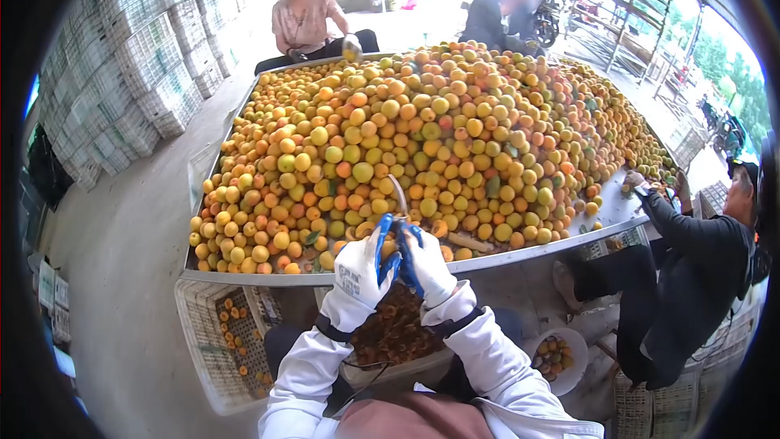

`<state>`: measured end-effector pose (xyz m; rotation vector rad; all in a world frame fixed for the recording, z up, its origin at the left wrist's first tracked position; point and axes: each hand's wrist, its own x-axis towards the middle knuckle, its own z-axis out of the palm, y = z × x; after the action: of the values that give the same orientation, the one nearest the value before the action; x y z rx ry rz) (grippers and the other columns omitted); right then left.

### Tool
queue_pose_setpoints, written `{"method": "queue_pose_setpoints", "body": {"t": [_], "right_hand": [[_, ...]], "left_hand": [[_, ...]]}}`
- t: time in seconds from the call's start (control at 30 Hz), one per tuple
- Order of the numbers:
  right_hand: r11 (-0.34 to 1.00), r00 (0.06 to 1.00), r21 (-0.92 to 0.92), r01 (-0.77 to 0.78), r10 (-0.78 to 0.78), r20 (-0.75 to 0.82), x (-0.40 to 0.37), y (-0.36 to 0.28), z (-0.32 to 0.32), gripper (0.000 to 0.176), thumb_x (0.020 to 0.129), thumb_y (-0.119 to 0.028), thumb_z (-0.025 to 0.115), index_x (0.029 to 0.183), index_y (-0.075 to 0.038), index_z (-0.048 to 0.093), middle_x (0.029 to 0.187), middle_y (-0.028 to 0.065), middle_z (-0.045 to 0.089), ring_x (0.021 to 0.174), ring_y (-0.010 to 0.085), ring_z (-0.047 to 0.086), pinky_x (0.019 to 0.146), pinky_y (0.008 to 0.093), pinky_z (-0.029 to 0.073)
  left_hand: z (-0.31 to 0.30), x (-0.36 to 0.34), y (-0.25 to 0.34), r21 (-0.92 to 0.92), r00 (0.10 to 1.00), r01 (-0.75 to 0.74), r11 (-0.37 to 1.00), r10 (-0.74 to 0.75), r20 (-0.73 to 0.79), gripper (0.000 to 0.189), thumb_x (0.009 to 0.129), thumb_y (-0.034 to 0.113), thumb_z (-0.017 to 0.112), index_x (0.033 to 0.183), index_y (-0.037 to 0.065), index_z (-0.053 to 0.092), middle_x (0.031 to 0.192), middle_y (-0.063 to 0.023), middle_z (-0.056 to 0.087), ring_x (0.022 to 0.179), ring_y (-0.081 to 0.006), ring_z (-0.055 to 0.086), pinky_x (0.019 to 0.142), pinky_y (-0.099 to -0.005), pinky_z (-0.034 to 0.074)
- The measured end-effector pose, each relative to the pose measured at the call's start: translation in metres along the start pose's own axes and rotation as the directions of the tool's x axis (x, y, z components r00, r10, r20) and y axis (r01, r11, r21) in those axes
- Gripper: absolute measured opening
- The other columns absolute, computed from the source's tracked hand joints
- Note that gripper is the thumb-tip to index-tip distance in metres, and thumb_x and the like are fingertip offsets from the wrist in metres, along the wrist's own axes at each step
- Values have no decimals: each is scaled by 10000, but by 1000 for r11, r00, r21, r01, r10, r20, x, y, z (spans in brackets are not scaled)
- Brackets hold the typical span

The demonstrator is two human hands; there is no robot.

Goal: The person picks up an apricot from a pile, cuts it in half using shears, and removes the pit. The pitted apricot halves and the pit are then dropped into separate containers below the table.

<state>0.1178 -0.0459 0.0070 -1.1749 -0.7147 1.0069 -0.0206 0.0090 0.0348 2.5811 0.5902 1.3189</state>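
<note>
Both my hands wear white gloves with blue palms and meet at the near edge of the apricot pile (422, 138). My left hand (360, 267) is closed, its fingertips pressed toward the other hand; what they pinch is hidden. My right hand (426, 262) is closed around the lower end of a thin, curved, pale tool (398, 193), which points up and away over the fruit. Directly below the hands, a bin holds a heap of brownish-orange pieces (398, 329). Another pale stick-like piece (471, 242) lies at the table's near side.
A metal-rimmed table (536, 254) bears the apricots. At lower left stands a white crate (199, 333) with halved apricots; at right, a white bucket (578, 349) of fruit. Two people sit across the table, another person (691, 252) at the right. Stacked crates (134, 57) line the left.
</note>
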Motion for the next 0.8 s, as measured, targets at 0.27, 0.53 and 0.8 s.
{"method": "queue_pose_setpoints", "body": {"t": [0.27,0.53,0.8], "right_hand": [[974,974,-102,200,-209,-86,6,27,5,290,1023,-240,567,1089,31,647,855,107,688,748,149,625,671,302,486],[940,946,-170,296,-313,-81,4,15,2,268,979,-203,623,1149,4,636,965,159,718,877,227,696,793,335,530],[855,891,-296,426,-454,-29,-13,-4,7,218,922,-46,632,1135,4,635,968,121,679,883,189,639,830,317,507]], "left_hand": [[11,-7,10,89,998,44,995,-47,34,606,895,128,604,1453,-33,429,753,-172,553,674,-369,541,614,-468,407],[17,-9,14,38,997,81,996,-81,1,542,866,101,572,1380,-54,497,761,-201,559,677,-392,540,610,-466,406],[21,-29,29,-159,971,195,968,-214,-109,417,1023,53,492,1421,-66,450,899,-193,639,760,-292,619,692,-393,483]]}}
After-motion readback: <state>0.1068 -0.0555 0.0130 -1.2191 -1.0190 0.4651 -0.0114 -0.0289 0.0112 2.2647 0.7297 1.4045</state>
